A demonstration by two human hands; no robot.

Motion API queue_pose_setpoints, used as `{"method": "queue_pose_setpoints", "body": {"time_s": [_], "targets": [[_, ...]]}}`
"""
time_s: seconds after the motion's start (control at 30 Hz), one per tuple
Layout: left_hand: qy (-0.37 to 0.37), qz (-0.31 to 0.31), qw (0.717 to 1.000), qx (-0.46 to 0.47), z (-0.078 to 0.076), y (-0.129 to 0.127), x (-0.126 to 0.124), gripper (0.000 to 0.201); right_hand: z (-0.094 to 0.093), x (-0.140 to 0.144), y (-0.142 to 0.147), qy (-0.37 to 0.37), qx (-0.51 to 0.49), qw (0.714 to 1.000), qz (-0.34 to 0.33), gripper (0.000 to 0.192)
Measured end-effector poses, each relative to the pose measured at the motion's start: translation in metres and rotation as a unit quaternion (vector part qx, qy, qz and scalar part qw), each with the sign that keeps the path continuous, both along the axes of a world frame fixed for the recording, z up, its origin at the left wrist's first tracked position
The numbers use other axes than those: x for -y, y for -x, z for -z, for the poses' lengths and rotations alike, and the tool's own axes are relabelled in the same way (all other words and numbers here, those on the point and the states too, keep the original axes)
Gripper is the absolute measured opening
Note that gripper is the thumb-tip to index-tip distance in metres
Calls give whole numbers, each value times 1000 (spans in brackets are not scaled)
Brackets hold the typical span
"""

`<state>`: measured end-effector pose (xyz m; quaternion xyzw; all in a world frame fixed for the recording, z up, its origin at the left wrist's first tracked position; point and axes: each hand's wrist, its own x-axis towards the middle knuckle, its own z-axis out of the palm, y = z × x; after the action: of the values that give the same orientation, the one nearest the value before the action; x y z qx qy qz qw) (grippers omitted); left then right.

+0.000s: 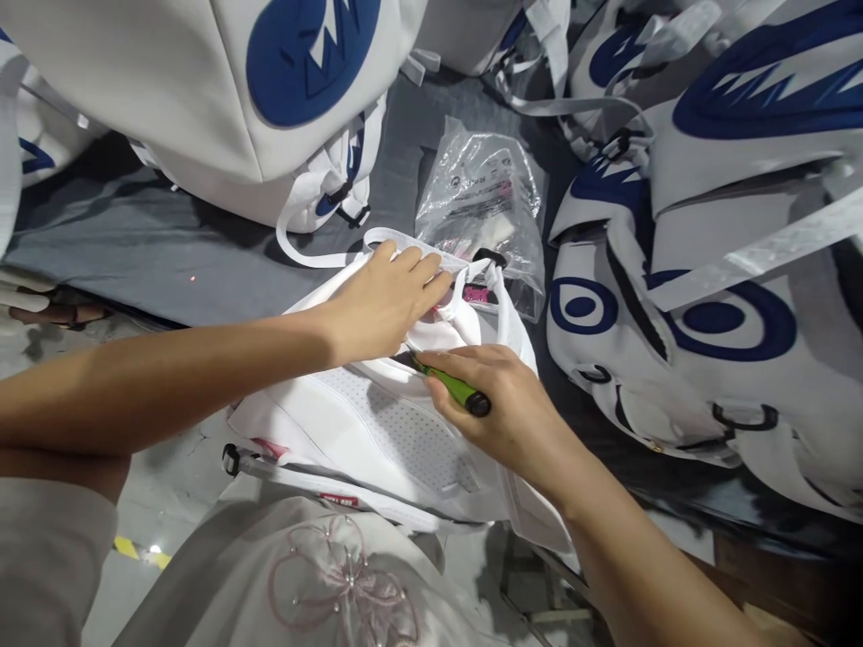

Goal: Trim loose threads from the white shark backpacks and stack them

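Observation:
A white backpack (431,440) lies in front of me with its dotted mesh panel facing up. My left hand (384,296) rests on its upper part, fingers curled over the white fabric by the strap. In my right hand (495,404) is a slim green-handled tool (458,388) with a black end, its thin tip pointing up and left at the fabric just below my left hand. The exact kind of tool does not show. A pink-and-black label (477,294) and a black buckle (490,258) sit near the bag's top.
Beyond the bag, a clear plastic bag (489,180) lies on the grey-covered table (202,261). White bags with blue patches stand on both sides, one large bag (222,90) at upper left and more bags (728,386) at right. A loose webbing strap (364,517) hangs along the near edge.

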<state>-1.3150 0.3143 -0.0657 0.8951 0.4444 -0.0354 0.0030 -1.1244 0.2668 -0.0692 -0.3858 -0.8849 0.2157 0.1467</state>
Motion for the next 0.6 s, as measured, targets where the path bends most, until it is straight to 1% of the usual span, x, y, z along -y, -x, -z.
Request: {"method": "queue_pose_setpoints", "body": {"time_s": [0.07, 0.1, 0.17, 0.23, 0.3, 0.37, 0.47, 0.53, 0.6], "targets": [[11, 4, 1000, -3, -3, 1, -2, 62, 0, 1, 0, 3, -2, 1000, 9, 24], [22, 10, 1000, -11, -6, 2, -3, 68, 0, 2, -1, 6, 0, 1000, 13, 25], [56, 11, 998, -39, -15, 9, -5, 89, 0, 6, -2, 8, 3, 1000, 21, 26], [102, -27, 992, -63, -27, 18, -5, 113, 0, 10, -2, 1, -19, 999, 32, 25], [137, -84, 984, -71, -35, 27, -3, 127, 4, 14, 5, -4, -62, 997, 35, 25], [141, -118, 981, -67, -39, 31, 1, 131, 12, 15, 18, -1, -115, 993, 34, 26], [115, -141, 979, -91, -36, 27, 6, 129, 26, 14, 37, 2, -186, 982, 43, 27], [99, -154, 976, -118, -34, 23, 7, 123, 34, 13, 44, -4, -205, 977, 52, 28], [88, -148, 977, -129, -32, 21, 7, 117, 37, 12, 45, -8, -208, 977, 54, 28]]}}
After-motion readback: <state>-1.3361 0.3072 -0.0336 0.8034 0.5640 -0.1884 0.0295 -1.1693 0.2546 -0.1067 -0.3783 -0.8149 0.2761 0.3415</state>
